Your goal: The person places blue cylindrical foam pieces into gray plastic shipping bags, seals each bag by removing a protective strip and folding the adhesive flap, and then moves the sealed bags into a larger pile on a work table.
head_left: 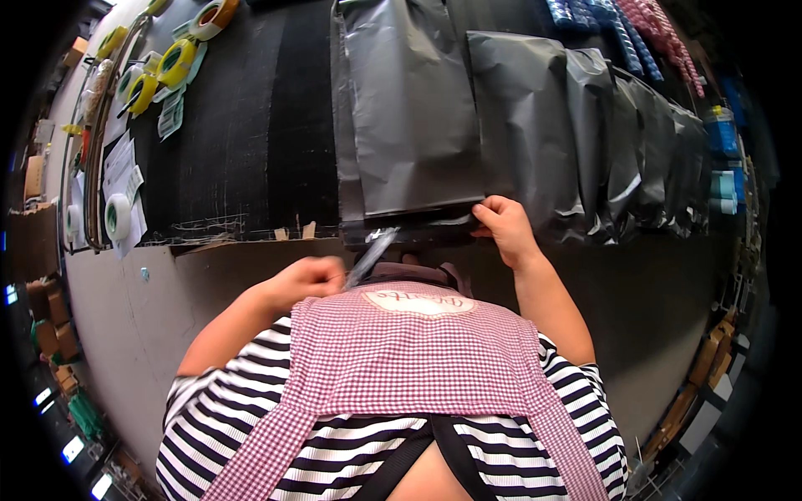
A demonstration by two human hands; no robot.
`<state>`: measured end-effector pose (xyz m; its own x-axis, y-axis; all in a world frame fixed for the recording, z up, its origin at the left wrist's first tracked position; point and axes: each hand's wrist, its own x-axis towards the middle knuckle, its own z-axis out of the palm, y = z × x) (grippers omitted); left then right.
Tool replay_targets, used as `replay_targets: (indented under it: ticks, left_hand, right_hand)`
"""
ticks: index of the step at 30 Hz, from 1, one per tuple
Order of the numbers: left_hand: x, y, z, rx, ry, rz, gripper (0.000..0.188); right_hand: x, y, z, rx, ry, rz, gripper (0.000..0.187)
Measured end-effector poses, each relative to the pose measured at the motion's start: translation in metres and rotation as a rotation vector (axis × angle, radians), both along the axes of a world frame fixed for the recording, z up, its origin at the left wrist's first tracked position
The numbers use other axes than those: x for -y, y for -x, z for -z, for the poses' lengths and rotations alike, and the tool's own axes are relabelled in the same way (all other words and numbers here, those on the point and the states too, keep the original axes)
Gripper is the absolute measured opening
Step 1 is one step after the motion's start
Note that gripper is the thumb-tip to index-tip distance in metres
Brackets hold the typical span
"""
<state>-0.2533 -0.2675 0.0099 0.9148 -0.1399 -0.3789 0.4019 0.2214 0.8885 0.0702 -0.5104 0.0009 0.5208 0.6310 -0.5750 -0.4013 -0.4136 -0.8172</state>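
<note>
A large grey plastic mailing bag lies on the black tabletop in front of me, its lower end toward my body. My right hand pinches the bag's dark flap at the near right corner, thumb on top. Closed in a fist, my left hand is slightly blurred and sits just off the near table edge. A thin, shiny see-through strip runs from that fist up to the near edge of the bag.
More grey mailing bags lie overlapped to the right. Tape rolls and papers sit at the left, with a white roll among them. Blue bubble wrap and pink bubble wrap lie far right.
</note>
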Motion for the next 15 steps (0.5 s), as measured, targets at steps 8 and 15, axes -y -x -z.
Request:
replay_targets:
  ticks: [8,15]
  left_hand:
    - [-0.019,0.214,0.061,-0.771,-1.356,0.489,0.023]
    - [-0.016,-0.045,0.010,0.693,-1.624,-0.318,0.026]
  right_hand:
    - [0.000,-0.004,-0.029,-0.041,-0.181,0.069,0.046]
    - [-0.018,-0.018,-0.029,1.345,-0.158,-0.496,0.066]
